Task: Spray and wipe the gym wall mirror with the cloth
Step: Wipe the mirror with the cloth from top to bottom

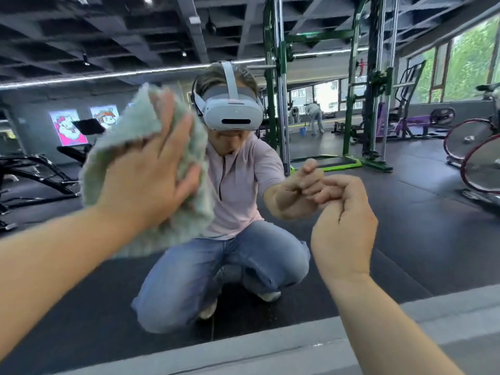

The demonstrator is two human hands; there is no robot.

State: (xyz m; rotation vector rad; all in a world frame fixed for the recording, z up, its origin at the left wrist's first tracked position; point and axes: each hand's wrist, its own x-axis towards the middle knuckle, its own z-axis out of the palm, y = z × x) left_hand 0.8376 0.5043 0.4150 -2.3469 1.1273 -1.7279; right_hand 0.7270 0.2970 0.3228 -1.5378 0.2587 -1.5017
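The wall mirror (378, 212) fills nearly the whole view and reflects me crouching in front of it. My left hand (151, 174) presses a pale green cloth (130, 123) flat against the glass at the upper left, fingers straight and spread. My right hand (341, 220) is at the right, close to the mirror, fingers curled with the knuckles toward the glass; it holds nothing that I can see. Its reflection meets it just to the left. No spray bottle is in view.
A grey ledge (297, 350) runs along the mirror's bottom edge. The glass reflects a green cable rack (276, 104), benches at the left, spin bikes (476, 158) at the right, and a person (315, 117) bending far off.
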